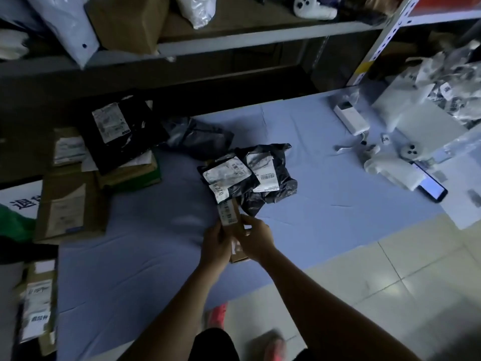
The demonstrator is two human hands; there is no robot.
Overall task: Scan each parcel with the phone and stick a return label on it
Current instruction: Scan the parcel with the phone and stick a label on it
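A small brown cardboard parcel (231, 217) with a white label on top is held over the blue sheet (325, 183). My left hand (216, 246) grips its left side and my right hand (256, 237) grips its right side. Just beyond it lie two black plastic mailer parcels (234, 178) (270, 173), each with a white barcode label. The phone (430, 188) lies at the right with its screen lit, partly under a white object (390, 170). A white label printer (351, 118) sits further back on the right.
Cardboard boxes (70, 209) and a black parcel (122, 131) are stacked at the left. A crumpled dark bag (197, 139) lies behind the mailers. Shelving (234, 40) with bags and boxes runs along the back. White packages (426, 110) pile up at the right. Tiled floor (390, 282) lies below.
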